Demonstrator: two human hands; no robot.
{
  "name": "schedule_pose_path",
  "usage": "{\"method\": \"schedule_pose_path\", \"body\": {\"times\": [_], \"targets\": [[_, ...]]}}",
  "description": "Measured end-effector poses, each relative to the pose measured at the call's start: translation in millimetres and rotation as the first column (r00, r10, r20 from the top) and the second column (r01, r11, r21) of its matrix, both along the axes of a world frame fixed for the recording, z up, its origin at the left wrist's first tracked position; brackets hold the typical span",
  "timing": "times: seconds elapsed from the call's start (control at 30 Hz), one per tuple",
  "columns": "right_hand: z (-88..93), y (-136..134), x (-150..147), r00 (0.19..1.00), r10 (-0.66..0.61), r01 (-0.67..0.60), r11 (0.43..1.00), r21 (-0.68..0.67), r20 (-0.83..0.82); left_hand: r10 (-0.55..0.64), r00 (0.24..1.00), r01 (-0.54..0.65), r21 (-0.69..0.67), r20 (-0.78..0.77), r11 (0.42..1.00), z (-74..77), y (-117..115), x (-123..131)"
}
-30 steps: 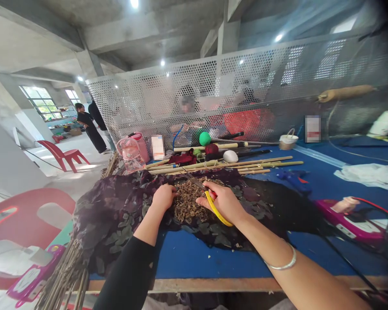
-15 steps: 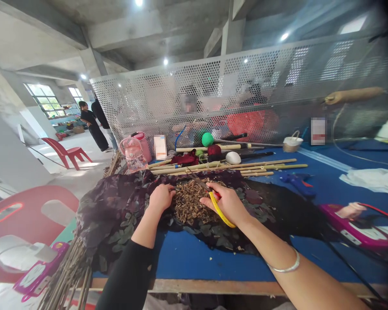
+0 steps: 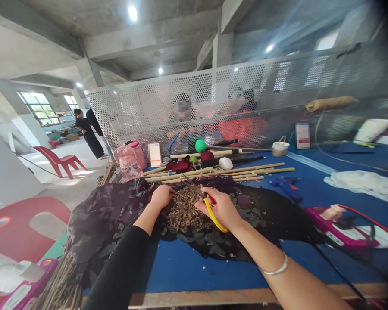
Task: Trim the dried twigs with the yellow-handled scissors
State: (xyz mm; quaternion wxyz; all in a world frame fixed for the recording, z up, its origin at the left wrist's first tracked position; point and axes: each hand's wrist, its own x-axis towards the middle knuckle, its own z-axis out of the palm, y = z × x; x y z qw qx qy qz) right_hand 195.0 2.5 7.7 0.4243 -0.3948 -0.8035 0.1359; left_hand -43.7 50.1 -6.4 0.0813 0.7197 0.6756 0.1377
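Under a concrete ceiling (image 3: 177,26), a perforated screen (image 3: 142,105) is standing behind a blue tabletop (image 3: 174,271); a dark patterned cloth (image 3: 100,215) is covering its middle; a brown dried pile (image 3: 185,211) is lying on that, between both hands; the right hand (image 3: 223,209) is wrapping its fingers around yellow-handled scissors (image 3: 213,215); the left hand (image 3: 161,196) is bending its fingers at the pile's edge, their hold unclear; since the earlier frame, the view is tipping upward, the hands keeping their places.

scissor handle (image 3: 213,216) yellow with red; dried bits (image 3: 185,213) brown; cloth (image 3: 100,211) dark purple-black, leaf-patterned; tabletop (image 3: 177,271) blue; green ball (image 3: 200,146); maroon ball (image 3: 207,156); bracelet (image 3: 282,268) silver; sleeve (image 3: 118,262) black
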Motion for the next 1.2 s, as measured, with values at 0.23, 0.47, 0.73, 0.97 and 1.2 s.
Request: {"method": "schedule_pose_path", "body": {"times": [0.23,0.47,0.73,0.97,1.2], "targets": [[3.0,-3,-1,1.0,0.015,-0.014,1.0,-0.017,0.013,-0.021,0.992,0.018,0.029,0.124,0.999,-0.7,-5,-13],[1.0,-2,-1,1.0,0.015,-0.015,1.0,-0.005,-0.004,-0.121,0.974,0.13,-0.037,0.189,0.991,6.0,-7,-15],[-1.0,1,1,0.999,-0.003,0.002,1.0,0.013,0.045,0.002,0.77,-0.023,0.024,0.638,0.999,8.6,-25,11],[-2.0,0,-3,0.983,-0.158,0.159,0.987,-0.002,0.094,0.087,-0.303,-0.105,-0.124,0.949,0.987,21.2,-46,56],[1.3,-6,-5,0.966,-0.096,0.092,0.995,0.027,0.239,0.159,-0.406,-0.056,-0.198,0.9,0.979,14.8,-61,71]]}}
